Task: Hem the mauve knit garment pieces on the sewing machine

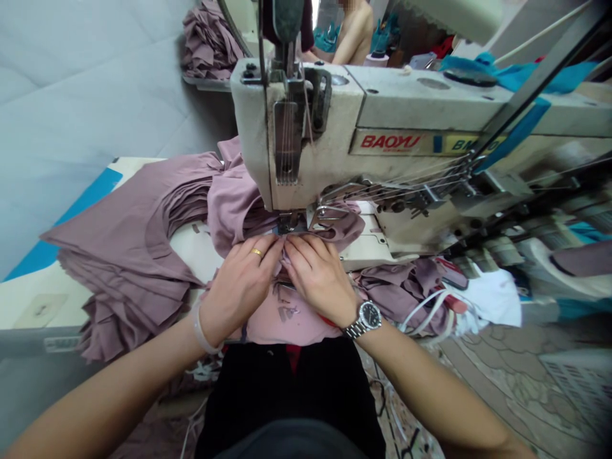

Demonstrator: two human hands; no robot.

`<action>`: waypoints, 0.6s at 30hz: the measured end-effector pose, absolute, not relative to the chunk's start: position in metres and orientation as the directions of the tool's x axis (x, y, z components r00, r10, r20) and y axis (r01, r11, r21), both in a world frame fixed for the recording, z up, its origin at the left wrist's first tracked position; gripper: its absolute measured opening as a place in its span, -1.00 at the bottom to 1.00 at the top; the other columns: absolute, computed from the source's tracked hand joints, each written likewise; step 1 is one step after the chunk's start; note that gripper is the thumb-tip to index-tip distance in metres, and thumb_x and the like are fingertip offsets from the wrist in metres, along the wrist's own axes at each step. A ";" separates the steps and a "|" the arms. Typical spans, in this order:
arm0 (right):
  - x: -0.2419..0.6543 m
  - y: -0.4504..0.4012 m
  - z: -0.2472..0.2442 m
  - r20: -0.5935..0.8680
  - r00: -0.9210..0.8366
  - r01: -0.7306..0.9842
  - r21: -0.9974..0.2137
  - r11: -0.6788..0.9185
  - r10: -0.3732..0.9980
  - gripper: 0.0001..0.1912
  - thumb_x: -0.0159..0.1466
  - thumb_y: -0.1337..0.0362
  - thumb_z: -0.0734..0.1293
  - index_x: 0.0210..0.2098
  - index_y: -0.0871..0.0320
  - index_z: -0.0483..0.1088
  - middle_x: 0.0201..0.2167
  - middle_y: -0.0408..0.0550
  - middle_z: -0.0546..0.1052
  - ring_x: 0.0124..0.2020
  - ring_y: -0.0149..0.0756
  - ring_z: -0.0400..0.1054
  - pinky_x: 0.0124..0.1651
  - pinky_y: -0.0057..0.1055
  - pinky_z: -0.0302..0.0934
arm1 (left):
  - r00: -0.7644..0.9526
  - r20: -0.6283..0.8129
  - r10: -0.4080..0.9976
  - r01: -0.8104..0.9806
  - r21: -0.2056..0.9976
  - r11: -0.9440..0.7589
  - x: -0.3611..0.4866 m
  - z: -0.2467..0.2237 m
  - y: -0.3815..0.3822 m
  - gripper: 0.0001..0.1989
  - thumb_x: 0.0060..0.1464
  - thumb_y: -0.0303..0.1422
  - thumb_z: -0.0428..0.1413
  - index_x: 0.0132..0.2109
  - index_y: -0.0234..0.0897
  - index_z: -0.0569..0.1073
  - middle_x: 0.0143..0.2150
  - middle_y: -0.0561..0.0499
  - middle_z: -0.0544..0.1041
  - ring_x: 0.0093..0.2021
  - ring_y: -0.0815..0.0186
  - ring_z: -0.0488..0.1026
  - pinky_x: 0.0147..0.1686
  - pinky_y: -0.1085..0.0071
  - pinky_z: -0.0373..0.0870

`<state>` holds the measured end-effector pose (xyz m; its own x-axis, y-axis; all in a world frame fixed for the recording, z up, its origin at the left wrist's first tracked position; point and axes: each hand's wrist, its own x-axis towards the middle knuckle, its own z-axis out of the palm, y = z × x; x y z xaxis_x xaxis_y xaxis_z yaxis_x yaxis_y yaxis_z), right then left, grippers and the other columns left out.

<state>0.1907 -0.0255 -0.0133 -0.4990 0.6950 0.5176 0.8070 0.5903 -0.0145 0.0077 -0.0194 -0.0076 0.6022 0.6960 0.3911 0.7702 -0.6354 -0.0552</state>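
Both of my hands meet just in front of the needle area of a white sewing machine. My left hand has its fingers pressed together on mauve fabric that bunches beside and under the presser foot. Close against it, my right hand pinches the same cloth at the front of the foot. The fingertips and the fabric edge between them are partly hidden. Below my wrists lies a pink padded piece with dark scraps on it.
A layered stack of mauve fabric pieces covers the table's left side. More mauve cloth and a white cloth lie at right. Threads run along the machine arm. Behind it, a person sits near a fabric heap.
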 end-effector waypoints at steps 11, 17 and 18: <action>0.195 -0.019 -0.016 0.546 -0.475 0.766 -0.129 0.630 0.690 -0.68 0.39 0.32 0.16 0.05 0.30 0.39 0.04 0.08 0.49 0.07 -0.14 0.27 0.06 -0.18 0.19 | 0.659 0.437 0.612 0.696 -0.044 -0.717 0.000 -0.004 -0.013 -0.65 0.22 -0.54 0.00 0.14 -0.47 0.39 0.10 -0.21 0.43 0.07 0.10 0.38 0.03 0.17 0.43; 0.195 -0.019 -0.015 0.591 -0.434 0.690 -0.267 0.673 0.680 -0.77 0.36 0.36 0.21 -0.07 0.23 0.45 -0.12 0.04 0.55 -0.04 -0.22 0.32 0.04 -0.21 0.23 | 0.691 0.500 0.523 0.633 -0.068 -0.771 -0.006 -0.001 -0.011 -0.76 0.22 -0.47 0.06 0.01 -0.42 0.47 -0.01 -0.15 0.50 -0.05 0.15 0.44 -0.07 0.24 0.45; 0.194 -0.018 -0.015 0.588 -0.430 0.690 -0.275 0.669 0.685 -0.77 0.36 0.36 0.22 -0.07 0.23 0.45 -0.11 0.04 0.55 -0.04 -0.21 0.33 0.04 -0.20 0.23 | 0.689 0.502 0.523 0.636 -0.072 -0.769 -0.005 -0.001 -0.011 -0.76 0.23 -0.44 0.06 0.01 -0.42 0.47 -0.01 -0.16 0.50 -0.06 0.14 0.45 -0.09 0.23 0.45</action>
<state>0.1937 -0.0179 -0.0146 -0.4298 0.6851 0.5881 0.6904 0.6691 -0.2750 -0.0052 -0.0109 -0.0007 0.6887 0.5228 0.5024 0.6357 -0.7686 -0.0717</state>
